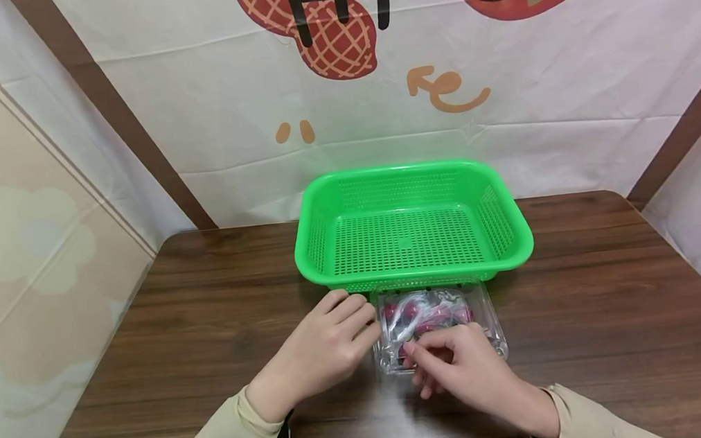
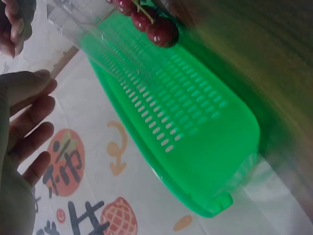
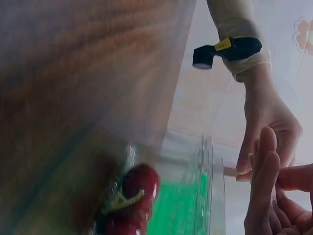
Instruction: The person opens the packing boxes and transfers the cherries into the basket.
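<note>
A clear plastic box (image 1: 395, 366) with shiny plastic over it sits at the table's front middle. Through the plastic show several red grapes (image 1: 411, 309), and the right wrist view shows the dark red grapes (image 3: 141, 182) on a green stem. My left hand (image 1: 330, 342) is at the box's left side, fingers loosely bent; in the left wrist view the left hand (image 2: 29, 122) holds nothing. Over the box's near edge is my right hand (image 1: 463, 365), thumb and forefinger close together. No object shows between the right hand's fingers (image 3: 264, 178).
Just behind the box stands a green plastic basket (image 1: 416, 270) with perforated sides and floor. Both sit on a dark wooden table (image 1: 221, 314). A printed white cloth (image 1: 222, 105) hangs behind the table, with more cloth at both sides.
</note>
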Motion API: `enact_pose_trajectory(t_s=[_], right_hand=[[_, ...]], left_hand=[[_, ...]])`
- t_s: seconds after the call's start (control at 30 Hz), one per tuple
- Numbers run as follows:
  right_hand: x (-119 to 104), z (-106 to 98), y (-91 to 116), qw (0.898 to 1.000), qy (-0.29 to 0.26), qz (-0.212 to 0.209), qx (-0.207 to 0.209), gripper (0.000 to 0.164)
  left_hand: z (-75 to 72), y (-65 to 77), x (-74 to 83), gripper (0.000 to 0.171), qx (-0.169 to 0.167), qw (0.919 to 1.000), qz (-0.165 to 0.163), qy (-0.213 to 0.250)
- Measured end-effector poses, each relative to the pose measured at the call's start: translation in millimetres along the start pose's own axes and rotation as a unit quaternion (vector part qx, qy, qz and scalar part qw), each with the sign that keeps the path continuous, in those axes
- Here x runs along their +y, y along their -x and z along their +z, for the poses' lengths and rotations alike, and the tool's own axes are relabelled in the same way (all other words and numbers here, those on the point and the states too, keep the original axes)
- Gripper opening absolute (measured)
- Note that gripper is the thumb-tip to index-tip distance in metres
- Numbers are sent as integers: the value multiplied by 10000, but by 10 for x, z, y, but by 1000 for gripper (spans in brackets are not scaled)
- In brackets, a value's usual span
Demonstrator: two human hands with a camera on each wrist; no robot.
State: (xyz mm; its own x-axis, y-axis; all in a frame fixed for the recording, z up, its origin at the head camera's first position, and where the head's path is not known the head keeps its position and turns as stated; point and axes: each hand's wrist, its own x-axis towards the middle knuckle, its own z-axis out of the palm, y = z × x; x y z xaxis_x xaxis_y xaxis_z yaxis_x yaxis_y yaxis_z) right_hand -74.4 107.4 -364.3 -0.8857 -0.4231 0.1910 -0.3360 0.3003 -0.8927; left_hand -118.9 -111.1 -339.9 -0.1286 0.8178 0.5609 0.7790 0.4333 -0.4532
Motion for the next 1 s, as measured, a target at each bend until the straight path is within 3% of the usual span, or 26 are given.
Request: enact_pose_trajectory(t_s=[0.27,0.5,0.67,1.0], right_hand=[[37,136,67,9903,-501,590,-1153,19],[118,247,104,9746,-1009,909,-1782,24],[182,303,107,9645,-1255,1046,-2074,26],[239,347,130,9124,-2710,2149,-2187,42]], left_hand=[[11,68,86,16,-182,9977,145,640],[39,112,155,16,-204,9928,37,1181],[53,135,179,18,-394,9908,12,1292],[83,154,191,19,-450,9893,-89,1387]])
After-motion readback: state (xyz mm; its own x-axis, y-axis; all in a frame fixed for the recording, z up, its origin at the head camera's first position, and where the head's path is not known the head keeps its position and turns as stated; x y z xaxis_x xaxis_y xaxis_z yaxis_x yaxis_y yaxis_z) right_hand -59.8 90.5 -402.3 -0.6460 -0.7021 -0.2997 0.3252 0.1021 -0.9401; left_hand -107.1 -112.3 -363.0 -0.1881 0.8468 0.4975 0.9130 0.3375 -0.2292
